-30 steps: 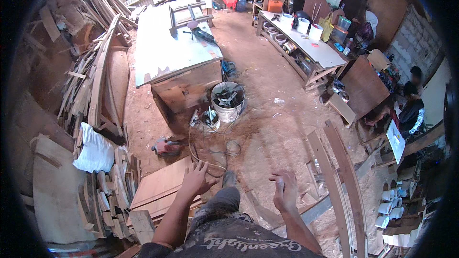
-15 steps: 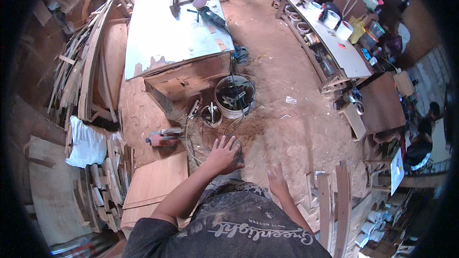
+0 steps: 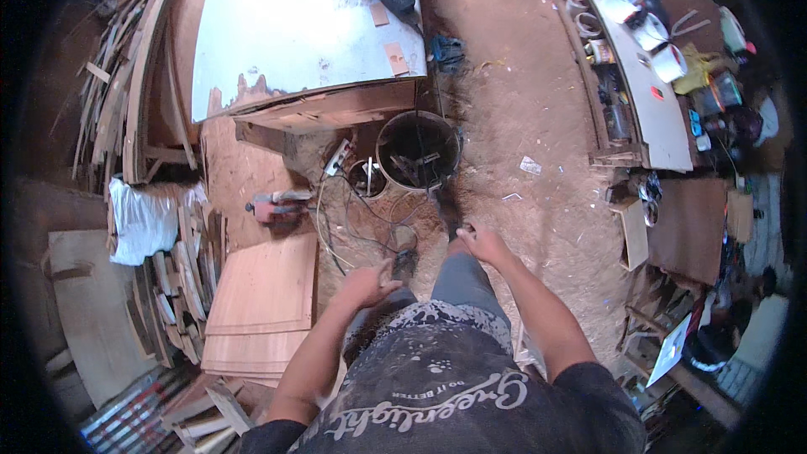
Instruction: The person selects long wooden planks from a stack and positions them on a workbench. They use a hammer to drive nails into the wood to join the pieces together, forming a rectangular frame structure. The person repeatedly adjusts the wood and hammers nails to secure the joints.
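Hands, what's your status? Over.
Left hand, right hand: nothing seen held. Bucket ahead, by table. Cable on floor near left foot.

I'm seeing a brown dirt flr (image 3: 513, 109) w/ white scraps (image 3: 530, 166) lying abt. Big tbl (image 3: 286, 42) is catching strong light, its white top showing brown, worn patches (image 3: 244, 92) nr the near-L corner. Long white-topped bench (image 3: 660, 122) is standing on the R; grey wall (image 3: 763, 210) beyond is looking dim.

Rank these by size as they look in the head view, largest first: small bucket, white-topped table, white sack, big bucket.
1. White-topped table
2. Big bucket and white sack: they look too alike to rank
3. Small bucket
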Available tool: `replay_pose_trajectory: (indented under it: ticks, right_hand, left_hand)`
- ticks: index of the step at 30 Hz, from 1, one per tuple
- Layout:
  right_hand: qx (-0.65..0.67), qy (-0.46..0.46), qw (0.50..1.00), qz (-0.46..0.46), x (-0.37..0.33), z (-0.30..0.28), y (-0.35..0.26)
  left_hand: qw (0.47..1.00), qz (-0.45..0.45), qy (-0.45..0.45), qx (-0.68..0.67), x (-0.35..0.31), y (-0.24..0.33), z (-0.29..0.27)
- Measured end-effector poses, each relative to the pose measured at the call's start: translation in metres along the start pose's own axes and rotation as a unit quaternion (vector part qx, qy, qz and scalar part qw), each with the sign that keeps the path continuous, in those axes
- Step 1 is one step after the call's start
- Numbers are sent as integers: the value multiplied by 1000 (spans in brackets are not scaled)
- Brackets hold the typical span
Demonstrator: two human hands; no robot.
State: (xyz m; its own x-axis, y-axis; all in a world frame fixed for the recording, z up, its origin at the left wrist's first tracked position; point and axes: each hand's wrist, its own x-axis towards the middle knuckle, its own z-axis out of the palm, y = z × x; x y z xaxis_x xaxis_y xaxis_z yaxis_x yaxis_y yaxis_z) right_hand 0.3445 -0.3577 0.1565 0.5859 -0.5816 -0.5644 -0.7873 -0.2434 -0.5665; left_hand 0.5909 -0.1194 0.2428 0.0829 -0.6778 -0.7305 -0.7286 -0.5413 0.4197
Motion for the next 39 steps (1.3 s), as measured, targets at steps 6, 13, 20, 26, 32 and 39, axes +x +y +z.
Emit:
replay_pose_trajectory:
  ticks: [6, 13, 20, 26, 32, 39]
  right_hand:
    - [-66, -80, 994, -35, 160, -7, 28]
    - [-152, -212, 955, -143, 269, 28, -26]
    - [-347, -70, 917, -184, 360, 117, 19]
    - [-435, -216, 860, -158, 397, 69, -2]
    - [-300, -193, 910, -211, 446, -4, -18]
    - [-285, -173, 903, -272, 483, -31, -6]
  left_hand:
    - [878, -265, 240, -318, 26, -69, 57]
    - [769, -396, 221, -450, 25, -17, 138]
    - [750, -378, 195, -507, 47, 62, 136]
    - [707, -410, 166, -551, 75, 94, 157]
    - [780, -293, 194, -518, 156, 70, 168]
    - [845, -169, 289, -416, 321, 21, 73]
